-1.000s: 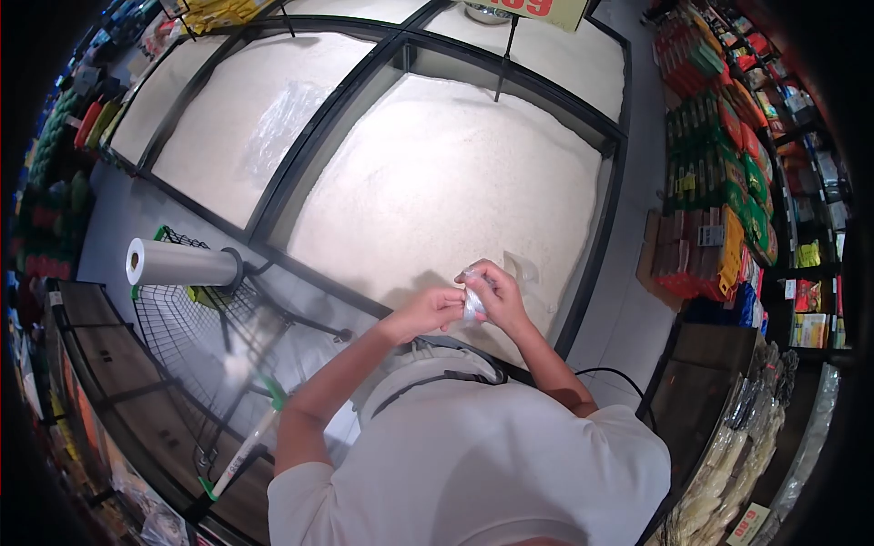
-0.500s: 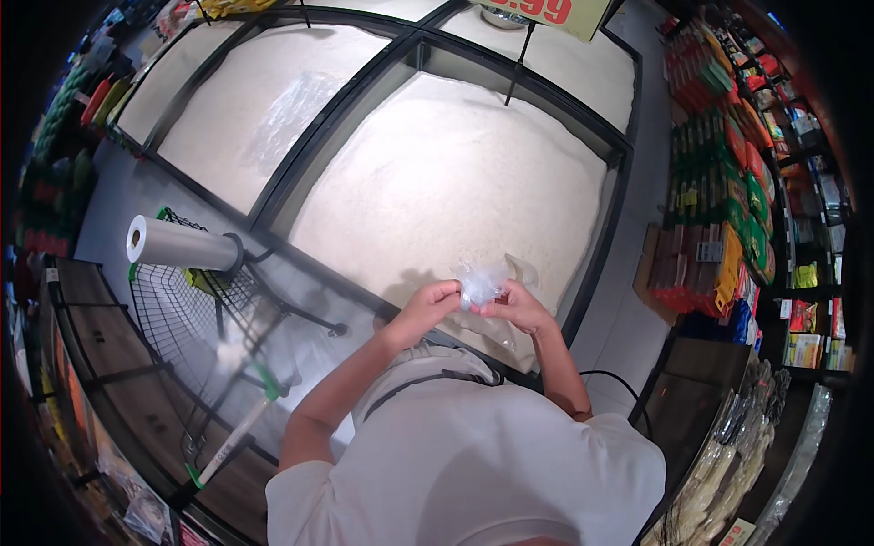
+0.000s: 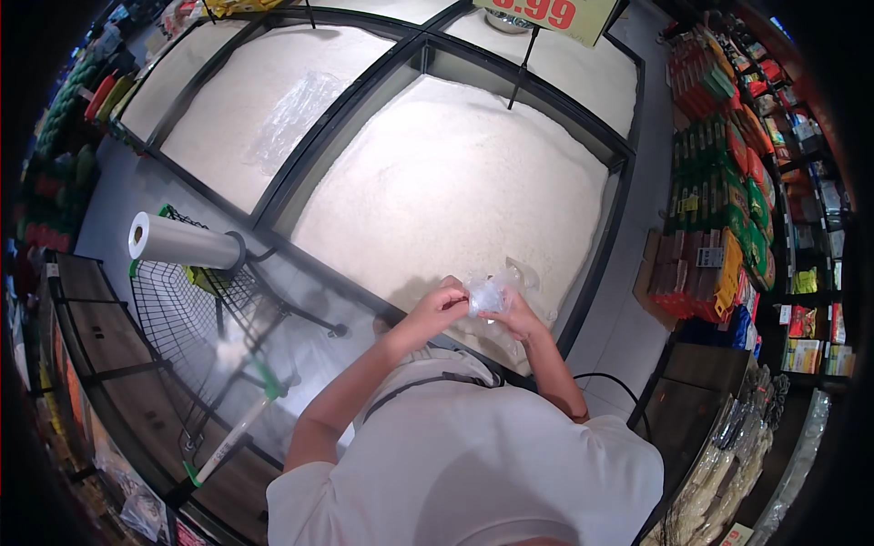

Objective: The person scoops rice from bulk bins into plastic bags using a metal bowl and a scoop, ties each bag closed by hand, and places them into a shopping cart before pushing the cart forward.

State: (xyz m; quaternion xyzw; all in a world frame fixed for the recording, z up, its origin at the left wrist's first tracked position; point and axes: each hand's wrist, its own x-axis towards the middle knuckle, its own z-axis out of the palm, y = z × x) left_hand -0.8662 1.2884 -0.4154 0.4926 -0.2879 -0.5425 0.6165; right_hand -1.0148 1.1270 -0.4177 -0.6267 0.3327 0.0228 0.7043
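Observation:
A clear plastic bag (image 3: 489,293) is bunched up between my two hands, over the front edge of a bin of loose white grain (image 3: 437,182). My left hand (image 3: 442,308) has its fingers closed at the left side of the bag. From the right, my right hand (image 3: 516,317) grips the crumpled film with thumb and fingers. More clear film (image 3: 521,273) shows just beyond the right hand, against the grain. Folds of the bag hide some of the fingertips.
Dark frames (image 3: 337,136) divide several grain bins, with a price sign (image 3: 546,16) above. At left stands a wire cart (image 3: 173,309) beside a roll of plastic bags (image 3: 187,243). Packaged goods (image 3: 701,246) line the right. Another piece of clear film (image 3: 296,118) lies on the left bin.
My left hand has turned slightly, with its fingers raised at the bag's edge. My right hand has shifted a little, and the bag's crumpled part has moved slightly right.

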